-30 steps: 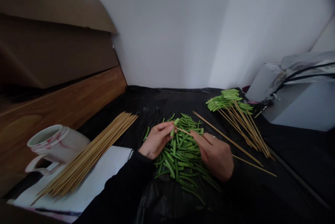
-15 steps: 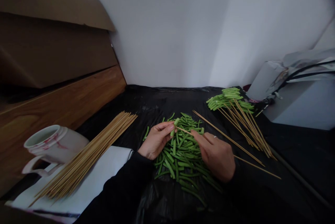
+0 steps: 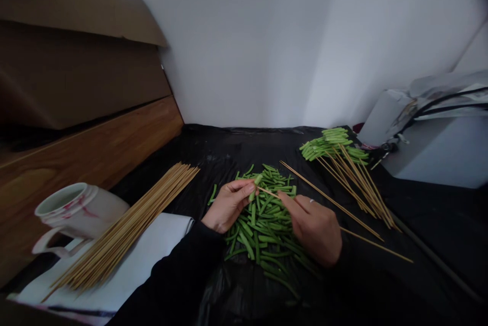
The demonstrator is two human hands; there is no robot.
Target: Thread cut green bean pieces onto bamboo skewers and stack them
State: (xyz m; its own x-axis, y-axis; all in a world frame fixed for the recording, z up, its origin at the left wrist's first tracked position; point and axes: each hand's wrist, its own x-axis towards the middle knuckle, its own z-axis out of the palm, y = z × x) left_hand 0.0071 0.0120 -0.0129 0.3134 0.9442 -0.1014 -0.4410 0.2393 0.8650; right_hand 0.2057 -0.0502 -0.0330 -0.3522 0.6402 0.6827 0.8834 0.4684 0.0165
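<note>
My left hand (image 3: 227, 206) pinches a short piece of green bean (image 3: 257, 180) between thumb and fingers, above a heap of cut green beans (image 3: 263, 237). Closed around a thin bamboo skewer (image 3: 375, 244), my right hand (image 3: 316, 227) points its tip left to the bean piece. The skewer's tip meets the piece; how deep it goes in, I cannot tell. The skewer's other end sticks out to the right behind my right hand. Loose bean pieces lie under and around both hands.
Skewers threaded with beans (image 3: 335, 145) lie at the back right, and loose skewers (image 3: 331, 199) point toward them. On the left, a bundle of bamboo skewers (image 3: 129, 229) leans against a tipped white mug (image 3: 91, 209) over a white sheet (image 3: 171, 232). A cardboard box (image 3: 84, 77) stands behind.
Both hands stay almost in place. The bean piece has tilted slightly and the skewer's rear end has shifted a little to the right.
</note>
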